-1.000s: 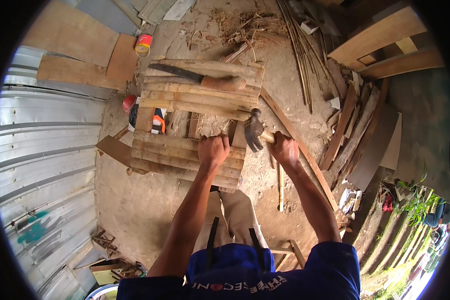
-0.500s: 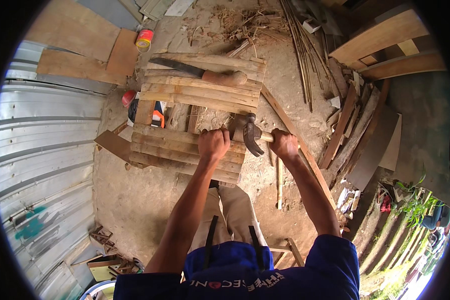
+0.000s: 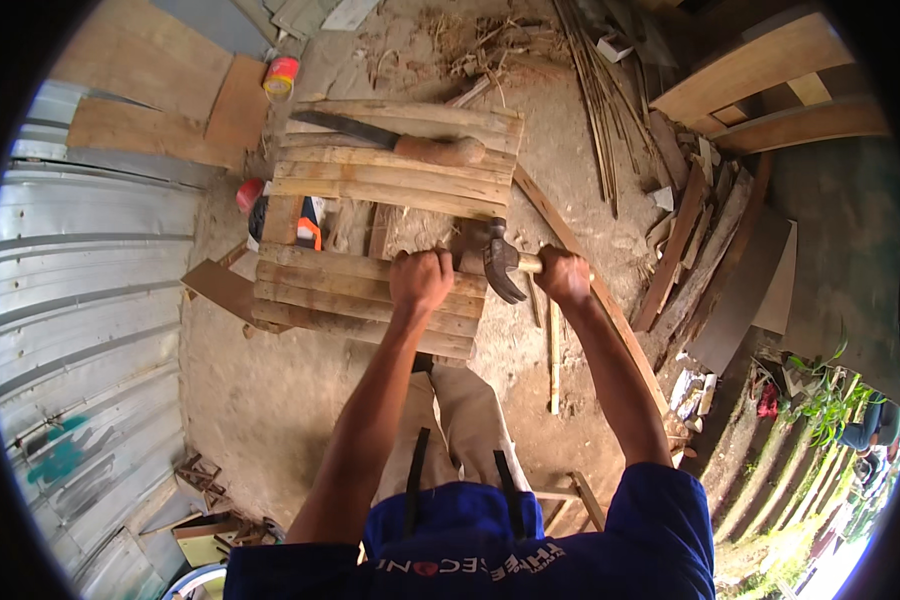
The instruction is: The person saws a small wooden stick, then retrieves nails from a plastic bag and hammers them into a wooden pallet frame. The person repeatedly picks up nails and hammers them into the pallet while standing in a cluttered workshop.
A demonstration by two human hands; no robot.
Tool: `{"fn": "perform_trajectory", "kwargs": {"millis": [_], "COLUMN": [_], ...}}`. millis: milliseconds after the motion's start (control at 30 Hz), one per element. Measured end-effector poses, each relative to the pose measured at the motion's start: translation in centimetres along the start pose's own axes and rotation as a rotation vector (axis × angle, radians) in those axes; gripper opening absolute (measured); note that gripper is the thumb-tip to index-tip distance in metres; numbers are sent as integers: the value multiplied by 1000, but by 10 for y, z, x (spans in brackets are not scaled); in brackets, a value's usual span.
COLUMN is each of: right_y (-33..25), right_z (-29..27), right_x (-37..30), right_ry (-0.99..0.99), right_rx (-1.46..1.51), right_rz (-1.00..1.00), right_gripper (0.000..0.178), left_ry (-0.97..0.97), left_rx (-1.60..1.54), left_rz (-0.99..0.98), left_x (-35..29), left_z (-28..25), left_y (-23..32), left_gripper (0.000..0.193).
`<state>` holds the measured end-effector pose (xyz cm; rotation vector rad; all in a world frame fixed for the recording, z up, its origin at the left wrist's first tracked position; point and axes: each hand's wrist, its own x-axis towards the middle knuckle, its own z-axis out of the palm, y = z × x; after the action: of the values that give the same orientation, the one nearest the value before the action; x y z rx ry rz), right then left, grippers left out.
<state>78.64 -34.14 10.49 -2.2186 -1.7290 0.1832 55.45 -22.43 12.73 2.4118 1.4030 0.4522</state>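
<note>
A claw hammer (image 3: pixel 500 262) with a dark metal head and pale wooden handle is gripped by my right hand (image 3: pixel 564 274), its head pointing left toward my other hand. My left hand (image 3: pixel 422 279) is closed in a fist over the upper edge of the near wooden slats (image 3: pixel 370 292). A dark brown flat piece (image 3: pixel 470 240) shows between that fist and the hammer head; whether my fingers hold it is hard to see. Beyond a gap, a big knife (image 3: pixel 345 125) with a dark blade and wooden handle lies across the far slats (image 3: pixel 390 185).
A long plank (image 3: pixel 595 285) slants along the right of the slatted top. Scrap boards (image 3: pixel 710 250) are piled farther right. A corrugated metal wall (image 3: pixel 95 290) runs down the left. A red and yellow can (image 3: pixel 281 76) stands at the far left, and thin sticks (image 3: pixel 592 110) lie far ahead.
The whole view has shifted slightly, with the scene sitting a little higher and farther left. Both hands and the hammer keep nearly the same places relative to the slats.
</note>
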Motion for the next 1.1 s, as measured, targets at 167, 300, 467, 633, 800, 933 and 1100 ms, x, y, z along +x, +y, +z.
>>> {"fn": "perform_trajectory", "kwargs": {"millis": [167, 300, 467, 633, 800, 933, 1100], "right_y": [-43, -70, -62, -76, -67, -63, -96], "right_z": [-37, -45, -43, -57, -37, -36, -72], "right_x": [-24, -32, 9, -2, 2, 5, -28], "right_ry": [-145, 133, -243, 15, -168, -239, -178], "right_rx": [98, 344, 313, 532, 445, 388, 589], "right_rz": [88, -140, 414, 181, 481, 532, 632], "right_gripper": [8, 8, 13, 24, 26, 32, 41], "left_ry": [-105, 52, -15, 63, 52, 35, 35], "left_rx": [89, 27, 109, 46, 82, -22, -180], "left_rz": [-47, 69, 20, 35, 30, -55, 102], "left_x": [-3, -4, -6, -6, -3, -5, -10], "left_z": [6, 9, 9, 6, 9, 7, -9], "left_y": [-5, -9, -4, -4, -4, -2, -8], "left_gripper": [47, 47, 46, 47, 48, 49, 28]}}
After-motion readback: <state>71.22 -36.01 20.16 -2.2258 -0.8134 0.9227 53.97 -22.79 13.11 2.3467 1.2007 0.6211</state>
